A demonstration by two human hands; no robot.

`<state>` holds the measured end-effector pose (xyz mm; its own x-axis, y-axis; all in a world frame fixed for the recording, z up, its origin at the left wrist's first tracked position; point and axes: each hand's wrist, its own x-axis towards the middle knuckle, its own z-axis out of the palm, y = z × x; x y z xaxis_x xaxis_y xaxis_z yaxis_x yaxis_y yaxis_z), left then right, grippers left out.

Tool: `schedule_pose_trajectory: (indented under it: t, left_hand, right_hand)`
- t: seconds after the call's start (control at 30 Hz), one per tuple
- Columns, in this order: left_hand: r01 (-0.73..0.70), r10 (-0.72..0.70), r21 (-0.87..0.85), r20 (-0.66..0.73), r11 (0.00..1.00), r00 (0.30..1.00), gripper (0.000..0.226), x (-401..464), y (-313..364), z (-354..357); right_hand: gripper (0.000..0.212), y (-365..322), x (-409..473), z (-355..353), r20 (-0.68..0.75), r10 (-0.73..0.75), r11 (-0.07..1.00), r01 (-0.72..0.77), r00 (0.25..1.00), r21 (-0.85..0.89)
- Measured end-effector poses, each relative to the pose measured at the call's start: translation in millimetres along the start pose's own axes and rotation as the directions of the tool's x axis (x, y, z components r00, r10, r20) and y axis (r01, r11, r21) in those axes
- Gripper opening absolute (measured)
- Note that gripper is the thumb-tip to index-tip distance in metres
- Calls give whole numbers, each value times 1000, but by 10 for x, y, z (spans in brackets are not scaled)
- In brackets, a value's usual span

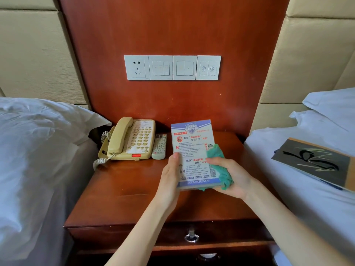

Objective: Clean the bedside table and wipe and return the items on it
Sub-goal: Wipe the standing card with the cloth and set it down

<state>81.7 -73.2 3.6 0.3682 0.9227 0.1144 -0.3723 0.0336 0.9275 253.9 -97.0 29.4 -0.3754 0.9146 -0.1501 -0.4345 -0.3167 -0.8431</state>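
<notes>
Above the bedside table [134,189], right of centre, I hold item one: a printed notice card [193,150], upright and tilted slightly back, apparently lifted clear of the wood, though I cannot see its lower edge well enough to be sure.

Left hand [170,175]: grasping the card's left edge, thumb on the printed face, fingers hidden behind.

Right hand [228,174]: clenched round a green cloth [221,166] bunched against the card's right edge and lower corner.

Handling, as I judge it: the card looks stiff, light and glossy, likely acrylic or laminate, so slippery under a cloth. I would grip it by the side edges, keeping the face free for wiping, and brace it from behind.

Item two: beige telephone [132,140], at the table's back left, coiled cord trailing off the left side.

Item three: remote control [159,146], lying just beside the telephone's right flank.

Item four: dark folder [315,162], on the bed to the right, well apart from the table.

Wiping of the card appears under way; its return is not yet done.
</notes>
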Motion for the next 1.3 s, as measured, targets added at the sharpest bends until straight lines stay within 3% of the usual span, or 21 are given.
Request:
schedule_pose_trajectory:
  t: [0.17,0.3,0.4,0.47,0.5,0.57,0.6,0.63,0.67,0.77,0.93,1.0,1.07,1.13,1.23,1.3]
  left_hand:
    - [-16,8,68,117,998,993,44,12,27,-55]
    - [-16,-6,154,142,988,990,48,48,35,-55]
    - [-32,4,180,157,983,988,46,61,62,-79]
    - [-88,54,230,150,969,987,44,64,73,-81]
    - [-130,100,278,119,952,988,41,74,70,-79]
    - [-182,191,367,14,912,982,41,91,54,-71]
    - [-171,196,371,-28,913,980,54,82,60,-53]
    - [-150,169,335,-31,930,985,70,71,71,-36]
    - [-138,137,260,21,956,990,81,62,87,-13]
    - [-160,161,-15,170,987,972,78,-7,162,83]
    - [-110,98,-168,-77,980,992,23,29,216,-1]
    - [-116,87,-150,-186,982,979,21,112,243,-98]
    - [-125,108,-94,-171,988,979,22,213,307,-181]
    - [-141,142,14,-109,990,984,26,348,416,-252]
    - [-210,235,278,-62,937,970,22,612,614,-268]
    - [-235,254,379,0,895,967,13,768,681,-226]
  right_hand:
    - [60,-27,-115,-13,-2,50,989,-50,999,-136]
    - [53,-94,-175,3,-90,-49,933,13,995,-361]
    - [48,-177,-228,47,-114,-174,828,83,978,-555]
    - [41,-208,-256,105,-100,-311,670,143,945,-728]
    - [36,-194,-256,133,-104,-420,539,155,902,-828]
    - [25,-107,-221,158,-35,-694,150,98,719,-984]
    - [25,-52,-198,164,88,-790,-97,18,607,-995]
    - [30,10,-171,161,224,-818,-308,-73,530,-949]
    - [38,72,-141,153,329,-805,-448,-143,494,-882]
    - [54,224,-69,128,449,-740,-607,-210,500,-766]
    - [56,367,-41,56,542,-597,-734,-131,592,-666]
    - [56,377,-72,-11,561,-507,-748,-12,654,-663]
    - [52,386,-97,-86,500,-505,-663,55,703,-746]
    - [43,362,-98,-158,307,-620,-399,47,722,-916]
    - [23,251,-66,-280,-98,-703,152,14,704,-988]
    - [28,185,-24,-380,-248,-658,289,-65,711,-955]
